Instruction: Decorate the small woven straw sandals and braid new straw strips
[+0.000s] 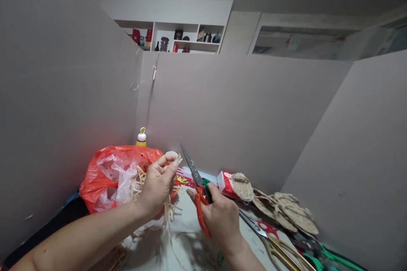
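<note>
My left hand [160, 182] pinches a small bundle of pale dry straw [179, 159], its cut-looking ends poking up past the thumb and index finger. More loose strands [168, 216] hang below that hand over the table. In my right hand [219, 216] is a pair of scissors [194, 171] with one orange and one green handle. Their dark blades point up and to the left, a little to the right of the straw ends and apart from them. The blades look closed or nearly so.
A red plastic bag [104, 156] with straw stands left on the white table [187, 237]. Behind it is a yellow bottle [141, 139]. To the right lie woven straw pieces [286, 209], a red-and-white pack [225, 183], gold-handled scissors [275, 250] and green-handled tools [337, 258]. Grey partitions [222, 106] enclose the table.
</note>
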The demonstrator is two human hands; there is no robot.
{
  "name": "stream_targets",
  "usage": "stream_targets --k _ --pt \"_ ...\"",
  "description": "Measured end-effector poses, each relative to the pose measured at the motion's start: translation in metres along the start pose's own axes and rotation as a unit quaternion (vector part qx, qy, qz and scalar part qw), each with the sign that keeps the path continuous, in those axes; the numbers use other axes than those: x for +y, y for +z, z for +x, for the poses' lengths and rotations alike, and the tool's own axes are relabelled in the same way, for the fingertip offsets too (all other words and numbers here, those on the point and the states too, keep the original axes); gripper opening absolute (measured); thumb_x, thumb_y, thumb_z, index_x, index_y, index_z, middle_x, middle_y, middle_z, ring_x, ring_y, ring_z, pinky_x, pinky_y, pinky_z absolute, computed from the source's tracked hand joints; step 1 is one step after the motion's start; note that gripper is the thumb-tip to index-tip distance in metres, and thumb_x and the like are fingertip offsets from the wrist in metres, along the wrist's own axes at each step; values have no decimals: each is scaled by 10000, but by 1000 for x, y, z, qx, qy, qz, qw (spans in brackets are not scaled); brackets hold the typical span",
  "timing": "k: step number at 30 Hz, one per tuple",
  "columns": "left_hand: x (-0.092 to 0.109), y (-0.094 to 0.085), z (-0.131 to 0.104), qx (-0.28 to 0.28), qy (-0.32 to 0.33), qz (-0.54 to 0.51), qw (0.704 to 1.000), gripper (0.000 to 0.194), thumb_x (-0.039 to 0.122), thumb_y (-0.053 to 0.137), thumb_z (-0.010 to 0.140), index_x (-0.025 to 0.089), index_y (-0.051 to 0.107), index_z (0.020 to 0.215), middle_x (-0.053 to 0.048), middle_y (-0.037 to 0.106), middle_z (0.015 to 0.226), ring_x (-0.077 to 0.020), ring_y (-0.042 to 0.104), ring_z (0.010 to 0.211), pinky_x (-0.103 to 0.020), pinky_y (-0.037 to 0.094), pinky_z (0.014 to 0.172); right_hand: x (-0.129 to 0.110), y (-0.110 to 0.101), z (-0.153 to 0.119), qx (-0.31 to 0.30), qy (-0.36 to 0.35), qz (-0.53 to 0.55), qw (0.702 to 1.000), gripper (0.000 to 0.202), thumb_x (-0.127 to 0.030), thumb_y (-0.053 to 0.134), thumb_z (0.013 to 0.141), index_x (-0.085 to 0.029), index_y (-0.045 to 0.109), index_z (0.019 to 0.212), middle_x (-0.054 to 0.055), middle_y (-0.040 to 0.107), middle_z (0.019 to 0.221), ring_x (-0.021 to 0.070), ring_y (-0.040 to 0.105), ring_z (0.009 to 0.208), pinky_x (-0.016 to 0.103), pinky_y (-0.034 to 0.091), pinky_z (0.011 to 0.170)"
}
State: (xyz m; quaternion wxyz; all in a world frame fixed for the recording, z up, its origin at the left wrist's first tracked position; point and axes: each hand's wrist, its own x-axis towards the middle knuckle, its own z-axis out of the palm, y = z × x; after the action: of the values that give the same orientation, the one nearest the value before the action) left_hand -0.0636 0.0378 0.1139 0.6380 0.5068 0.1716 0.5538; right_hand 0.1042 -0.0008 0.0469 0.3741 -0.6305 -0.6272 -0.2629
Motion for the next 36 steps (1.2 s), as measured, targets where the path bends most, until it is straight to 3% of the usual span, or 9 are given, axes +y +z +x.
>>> stream_targets --k 13,28,32,36 --pt "-3 0 -1 7 5 34 999 366 442 682 741 172 505 914 141 263 460 -26 153 388 -160 119 384 0 -7 9 -19 -33 -76 996 294 -476 498 837 -203 485 945 44 648 691 253 650 640 287 370 532" --pt "-5 2 1 10 -8 30 999 392 479 699 723 175 527 900 140 277 442 -24 162 376 -158 118 380 5 -3 5 25 -37 -77 996 403 -545 418 883 -206 581 739 -2 592 465 170 594 417 262 253 443" --pt "-6 1 3 10 -14 18 1000 387 469 708 719 173 534 898 140 277 443 -23 165 375 -154 127 378 7 -3 7 -5 17 -45 999 397 -555 439 873 -213 597 746 5 617 482 181 612 442 254 293 459" --pt "-4 2 3 -2 -24 17 1000 356 463 699 731 160 546 835 129 283 447 -24 166 379 -159 128 372 15 -5 17 -103 115 -86 984 414 -598 438 853 -231 612 770 44 667 550 226 635 509 265 307 473"
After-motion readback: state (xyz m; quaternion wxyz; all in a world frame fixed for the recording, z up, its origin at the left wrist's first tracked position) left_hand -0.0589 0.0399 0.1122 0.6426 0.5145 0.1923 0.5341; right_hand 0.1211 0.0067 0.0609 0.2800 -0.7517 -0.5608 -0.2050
